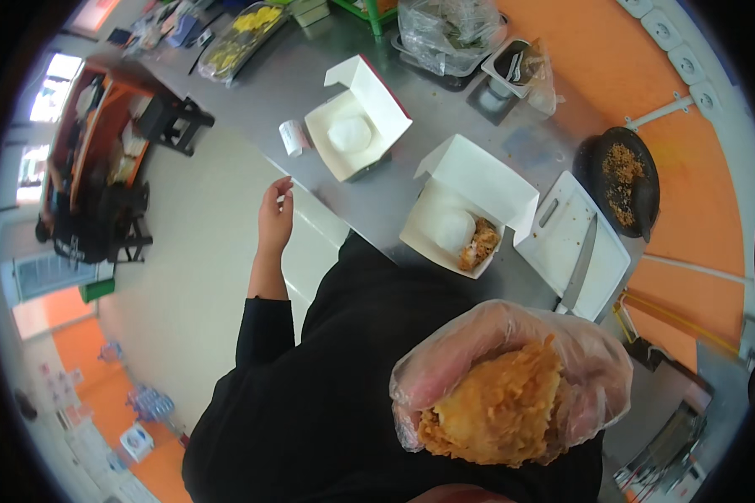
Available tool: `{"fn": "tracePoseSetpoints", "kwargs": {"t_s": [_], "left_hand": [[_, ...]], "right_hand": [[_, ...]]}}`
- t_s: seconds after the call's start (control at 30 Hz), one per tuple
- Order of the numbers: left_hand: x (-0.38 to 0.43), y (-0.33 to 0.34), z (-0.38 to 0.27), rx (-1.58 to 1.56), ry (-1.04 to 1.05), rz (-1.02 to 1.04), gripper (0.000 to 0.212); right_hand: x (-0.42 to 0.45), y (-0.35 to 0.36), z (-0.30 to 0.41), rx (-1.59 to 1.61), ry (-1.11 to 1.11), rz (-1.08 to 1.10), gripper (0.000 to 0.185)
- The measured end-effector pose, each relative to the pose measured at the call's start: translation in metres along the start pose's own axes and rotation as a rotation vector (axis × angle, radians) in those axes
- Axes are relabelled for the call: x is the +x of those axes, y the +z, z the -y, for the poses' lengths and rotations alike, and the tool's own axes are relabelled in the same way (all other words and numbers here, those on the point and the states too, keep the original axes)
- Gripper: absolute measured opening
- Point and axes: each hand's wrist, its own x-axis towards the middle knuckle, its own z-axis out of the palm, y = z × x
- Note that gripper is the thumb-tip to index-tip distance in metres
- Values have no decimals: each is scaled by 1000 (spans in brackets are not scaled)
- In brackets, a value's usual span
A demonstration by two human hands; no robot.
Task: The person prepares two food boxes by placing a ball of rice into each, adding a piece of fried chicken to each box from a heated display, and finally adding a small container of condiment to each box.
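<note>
My right hand (456,374), in a clear plastic glove, is closed around a large piece of breaded fried chicken (497,409) and holds it up close to my chest. My bare left hand (275,217) hangs beside the edge of the metal table (327,204), loosely bent with nothing in it. On the table, one open white carton box (431,242) contains a mound of white rice (453,229) and a chicken piece (480,245). Farther off, a second open box (352,166) has only a rice mound (350,134) inside.
A knife (582,267) lies on a white cutting board (572,245) at the right. Behind it sits a dark stone mortar (645,188) with brown crumbs. A small white cup (294,138) lies near the far box. Across the room, a person (78,226) is near an orange shelf.
</note>
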Motion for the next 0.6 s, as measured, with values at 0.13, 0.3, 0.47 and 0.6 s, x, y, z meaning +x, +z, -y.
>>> {"fn": "tracePoseSetpoints", "kwargs": {"t_s": [0.13,0.3,0.47,0.6], "left_hand": [[89,-12,31,26,99,-1,29],[189,-28,67,53,236,41,30],[221,-31,53,-192,250,560,30],[228,-42,76,-39,161,909,27]], "right_hand": [[59,1,-19,-118,-49,-63,83],[135,5,-41,-160,-122,-176,80],[196,9,-57,-193,-222,-321,77],[225,2,-64,-132,-320,-370,73]]}}
